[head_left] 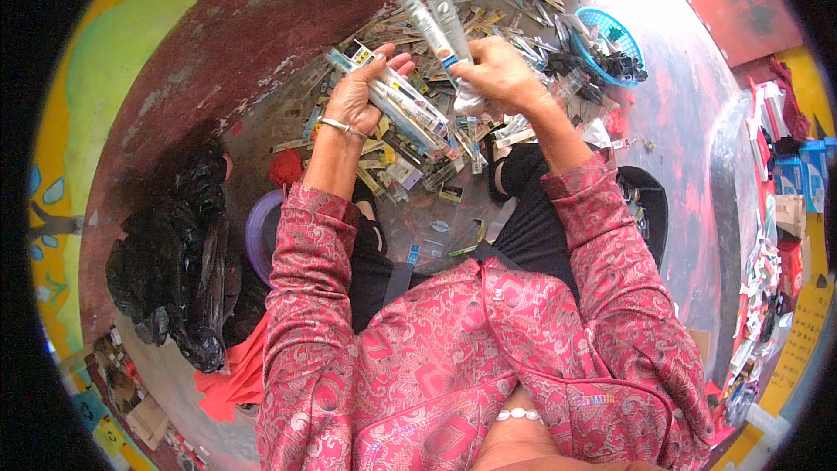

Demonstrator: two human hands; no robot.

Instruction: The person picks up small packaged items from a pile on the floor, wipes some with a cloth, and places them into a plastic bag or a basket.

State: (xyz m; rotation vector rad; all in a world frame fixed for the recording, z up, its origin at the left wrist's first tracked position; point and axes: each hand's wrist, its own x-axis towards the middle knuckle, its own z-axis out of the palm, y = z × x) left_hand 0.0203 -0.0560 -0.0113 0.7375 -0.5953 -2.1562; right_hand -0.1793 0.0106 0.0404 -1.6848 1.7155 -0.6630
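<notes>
My left hand point(359, 92) grips a bundle of long clear plastic packets point(403, 107) with printed cards inside; a metal bangle sits on that wrist. Raised beside it, my right hand point(499, 74) holds two more of the same clear packets point(438, 17), which stick up and away from me, along with a bit of crumpled clear wrap. Both hands hover over a heap of similar packets point(488, 13) spread on the floor in front of my knees. My sleeves are red with a paisley pattern.
A blue plastic basket point(610, 39) holding dark small parts stands at the far right of the heap. A black plastic bag point(179, 253) and a purple bowl point(257, 240) lie at my left. Boxes and stacked packages point(785, 201) line the right side. The floor is dark red.
</notes>
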